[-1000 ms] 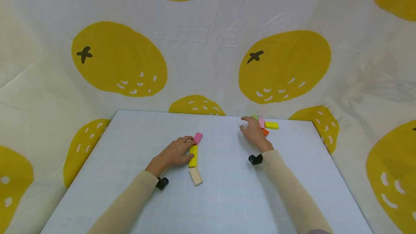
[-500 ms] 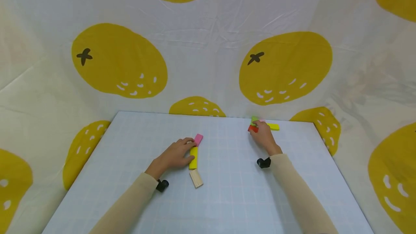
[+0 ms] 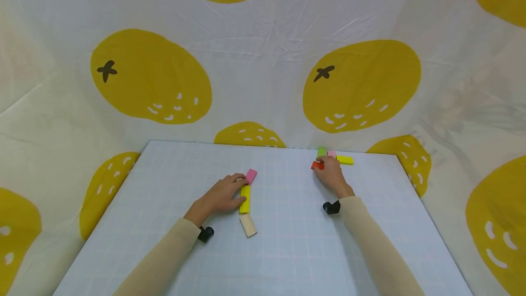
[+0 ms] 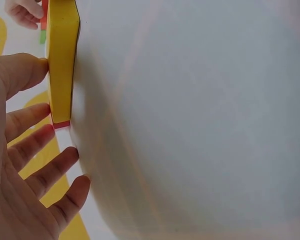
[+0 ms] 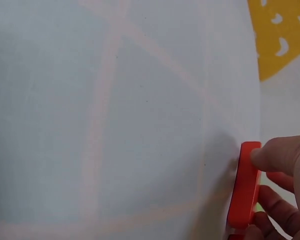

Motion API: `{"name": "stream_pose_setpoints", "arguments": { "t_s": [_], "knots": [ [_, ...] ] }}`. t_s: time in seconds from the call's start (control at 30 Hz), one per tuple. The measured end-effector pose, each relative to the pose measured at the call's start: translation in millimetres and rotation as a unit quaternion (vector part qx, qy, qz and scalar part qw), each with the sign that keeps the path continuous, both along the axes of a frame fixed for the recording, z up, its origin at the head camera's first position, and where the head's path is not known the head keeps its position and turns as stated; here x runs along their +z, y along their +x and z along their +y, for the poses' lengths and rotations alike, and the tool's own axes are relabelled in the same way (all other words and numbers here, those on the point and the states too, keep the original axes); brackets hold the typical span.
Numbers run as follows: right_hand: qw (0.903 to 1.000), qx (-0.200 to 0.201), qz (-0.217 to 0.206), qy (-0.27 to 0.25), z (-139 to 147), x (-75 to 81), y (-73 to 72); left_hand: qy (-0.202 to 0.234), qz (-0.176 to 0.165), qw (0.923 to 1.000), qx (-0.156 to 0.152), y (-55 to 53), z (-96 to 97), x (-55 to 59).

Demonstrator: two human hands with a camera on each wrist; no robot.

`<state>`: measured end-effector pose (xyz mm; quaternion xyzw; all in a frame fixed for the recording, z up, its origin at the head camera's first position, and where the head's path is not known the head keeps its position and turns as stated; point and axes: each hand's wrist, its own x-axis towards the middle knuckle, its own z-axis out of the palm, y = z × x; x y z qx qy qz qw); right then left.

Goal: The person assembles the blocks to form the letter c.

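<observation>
Head view shows a long yellow block [image 3: 244, 200] lying on a pale table [image 3: 283, 250], with the left hand [image 3: 220, 194] at its left side. In the left wrist view that hand's fingers [image 4: 32, 150] are spread apart, and the thumb and index finger touch the long yellow block without wrapping round it. A pink block [image 3: 251, 175] sits slantwise at its far end, and a plain wooden block [image 3: 248, 225] lies tilted at its near end.

Well to the right of the long yellow block and farther back, the right hand [image 3: 330, 174] pinches a red block [image 3: 317, 165], its thumb and fingers clamped on opposite sides. Whether the red block is lifted, I cannot tell. Also back there, going rightward away from the long yellow block, come a green block [image 3: 322, 151], a light pink block [image 3: 332, 154] and a second yellow block [image 3: 345, 160]. Behind everything hangs a white cloth [image 3: 255, 81] printed with yellow fruit.
</observation>
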<state>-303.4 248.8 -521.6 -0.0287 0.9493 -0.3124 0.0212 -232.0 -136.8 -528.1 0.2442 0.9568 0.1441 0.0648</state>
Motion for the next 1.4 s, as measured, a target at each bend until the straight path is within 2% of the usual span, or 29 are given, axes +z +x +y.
{"name": "stream_pose_setpoints", "arguments": {
  "t_s": [0.3, 0.7, 1.13, 1.4],
  "knots": [
    [0.9999, -0.003, 0.004, 0.012, -1, -1.3, 0.2, -0.001, 0.016, 0.9998, -0.010, 1.8, -1.3, -0.3],
    [0.9999, -0.007, -0.006, 0.005, -2, -2.2, 0.1, 0.003, 0.017, 0.9997, -0.015, 1.6, -2.0, 0.9],
    [0.9998, 0.018, 0.004, 0.006, -9, -10.7, -5.4, 0.007, 0.017, 0.9998, -0.010, 1.5, -2.4, -1.7],
    [0.9996, 0.025, -0.007, -0.005, -24, -3.8, -0.1, -0.001, 0.011, 0.9999, -0.003, 3.0, -0.5, -1.0]
  ]
}}
